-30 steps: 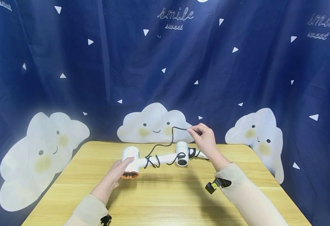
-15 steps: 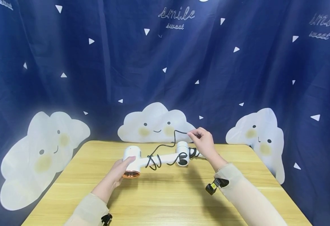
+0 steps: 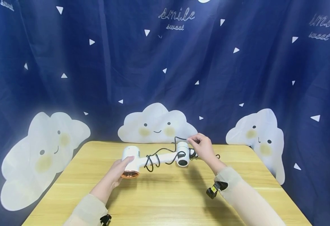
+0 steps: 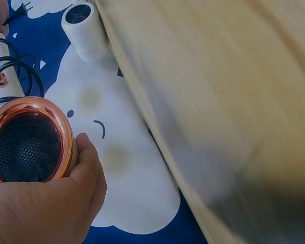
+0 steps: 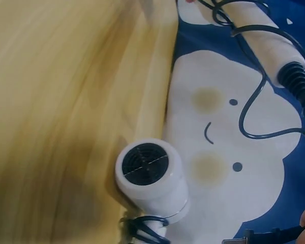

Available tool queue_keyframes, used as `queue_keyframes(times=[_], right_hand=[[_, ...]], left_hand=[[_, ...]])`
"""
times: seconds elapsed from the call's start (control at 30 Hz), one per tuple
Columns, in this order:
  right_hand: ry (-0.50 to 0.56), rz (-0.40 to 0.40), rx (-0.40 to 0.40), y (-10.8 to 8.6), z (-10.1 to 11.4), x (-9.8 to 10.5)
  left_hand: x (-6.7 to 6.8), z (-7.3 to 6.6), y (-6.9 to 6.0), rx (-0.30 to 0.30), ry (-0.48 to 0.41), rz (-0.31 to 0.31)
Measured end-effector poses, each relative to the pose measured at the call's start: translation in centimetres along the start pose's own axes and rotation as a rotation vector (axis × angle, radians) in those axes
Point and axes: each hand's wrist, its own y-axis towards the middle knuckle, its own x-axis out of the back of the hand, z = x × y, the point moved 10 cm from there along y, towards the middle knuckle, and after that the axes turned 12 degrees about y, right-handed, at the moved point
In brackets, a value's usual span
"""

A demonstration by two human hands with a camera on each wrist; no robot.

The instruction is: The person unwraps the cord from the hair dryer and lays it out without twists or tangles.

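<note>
My left hand (image 3: 116, 171) grips the head of a white hair dryer (image 3: 131, 153) with a copper-coloured rim, thumb on its side. The dryer's handle points right, with its black cord (image 3: 149, 163) looped loosely around it. Up at the right, my right hand (image 3: 204, 147) pinches that cord near its plug (image 5: 274, 236), which sticks out past the fingers in the right wrist view. Behind the handle's end, a second white hair dryer (image 3: 183, 147) is on the table, a dark cord wound around its handle, which my right hand partly covers.
The wooden table (image 3: 165, 197) has its back edge near both dryers. Behind it hangs a blue curtain (image 3: 142, 78) printed with clouds and triangles. Each wrist wears a small black camera (image 3: 212, 191).
My right hand has moved down with the pinched cord, so the cord's raised bend sits lower. A bit of black cord now shows to the right of my right wrist. My left hand stays nearly still.
</note>
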Motion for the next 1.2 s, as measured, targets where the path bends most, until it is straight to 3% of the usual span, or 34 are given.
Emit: queue_keyframes(times=[0.5, 1.2], right_hand=[[-0.008, 0.031, -0.012, -2.3, -1.8, 0.2], [0.017, 0.081, -0.003, -4.8, -1.4, 0.7]], left_hand=[[0.5, 0.2, 0.1, 0.001, -0.006, -0.021], [1.1, 0.2, 0.0, 0.002, -0.003, -0.037]])
